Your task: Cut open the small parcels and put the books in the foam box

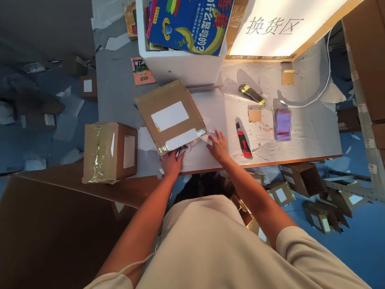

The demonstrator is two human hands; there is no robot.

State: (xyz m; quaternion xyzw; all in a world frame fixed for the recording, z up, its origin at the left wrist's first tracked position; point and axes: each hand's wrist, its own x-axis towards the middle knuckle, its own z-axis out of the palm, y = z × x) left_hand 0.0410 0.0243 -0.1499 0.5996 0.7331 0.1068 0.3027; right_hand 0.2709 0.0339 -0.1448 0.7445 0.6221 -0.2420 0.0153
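A flat, taped cardboard box (165, 95) with white labels lies tilted on the table in front of me. At its near edge is my left hand (171, 163), its fingers partly hidden under the box beside a small dark-and-white crumpled thing (183, 150). My right hand (218, 146) rests on the tabletop to the right of the box, fingers bent but apart, touching the edge of a whitish sheet (206, 138). Further right lie a red-and-black utility knife (243, 141) and a yellow-and-black utility knife (251, 94).
A closed carton (101, 152) stands at the table's left front corner. Behind are a white bin (184, 69) holding a blue book (192, 17) and a large carton with a white sign (279, 25). A purple packet (282, 125) and a white cable (325, 87) lie right.
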